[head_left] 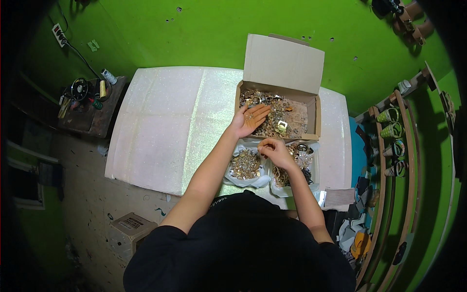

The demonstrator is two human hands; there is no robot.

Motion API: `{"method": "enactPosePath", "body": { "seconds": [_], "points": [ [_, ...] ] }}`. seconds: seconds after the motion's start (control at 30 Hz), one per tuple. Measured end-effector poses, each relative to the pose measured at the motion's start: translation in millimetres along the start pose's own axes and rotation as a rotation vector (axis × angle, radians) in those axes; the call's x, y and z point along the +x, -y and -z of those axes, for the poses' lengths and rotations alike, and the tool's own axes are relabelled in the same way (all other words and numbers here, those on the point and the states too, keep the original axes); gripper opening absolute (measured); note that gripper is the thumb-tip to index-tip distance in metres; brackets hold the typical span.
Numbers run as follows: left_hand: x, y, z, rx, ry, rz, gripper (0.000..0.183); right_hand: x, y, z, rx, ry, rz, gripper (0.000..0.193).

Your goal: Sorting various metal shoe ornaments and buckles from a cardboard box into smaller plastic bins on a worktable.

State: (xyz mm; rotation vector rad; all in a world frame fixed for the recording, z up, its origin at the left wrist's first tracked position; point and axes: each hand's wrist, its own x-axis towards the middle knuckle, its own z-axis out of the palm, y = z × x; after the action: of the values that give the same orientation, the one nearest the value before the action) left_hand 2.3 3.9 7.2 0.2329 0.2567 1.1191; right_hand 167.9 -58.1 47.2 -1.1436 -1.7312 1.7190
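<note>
My left hand (250,120) is palm up with its fingers stretched out, over the left part of an open cardboard box (318,119). A few tiny shiny pieces seem to lie on that palm. Inside the box is a heap of small metal pieces (283,127), gold and silver in colour. My right hand (276,152) is closed in a pinch, and what its fingertips hold is too small to make out. It hovers between two bag-lined containers: the left one has small gold and silver pieces (245,164), the right one mixed dark and gold trinkets (281,176).
A pale, glittery covered table (160,124) carries the box and containers. At the left stands a small dark table (95,117) with thread spools. A cardboard carton (130,228) is on the floor. To the right are a wooden rack (406,204) with shoes and a pile of scraps.
</note>
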Motion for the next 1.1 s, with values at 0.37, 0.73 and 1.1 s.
{"method": "enactPosePath", "body": {
  "seconds": [0.37,0.73,1.1],
  "points": [
    [-3,0,0,-0.008,0.004,-0.016,0.056,2,27,0,-0.374,-0.040,0.112,0.012],
    [6,2,25,-0.070,-0.023,0.034,0.058,72,35,8,-0.766,-0.313,0.500,0.019],
    [2,0,14,-0.064,0.052,0.082,0.060,81,27,13,-1.111,-0.335,0.739,0.013]
  ]
}}
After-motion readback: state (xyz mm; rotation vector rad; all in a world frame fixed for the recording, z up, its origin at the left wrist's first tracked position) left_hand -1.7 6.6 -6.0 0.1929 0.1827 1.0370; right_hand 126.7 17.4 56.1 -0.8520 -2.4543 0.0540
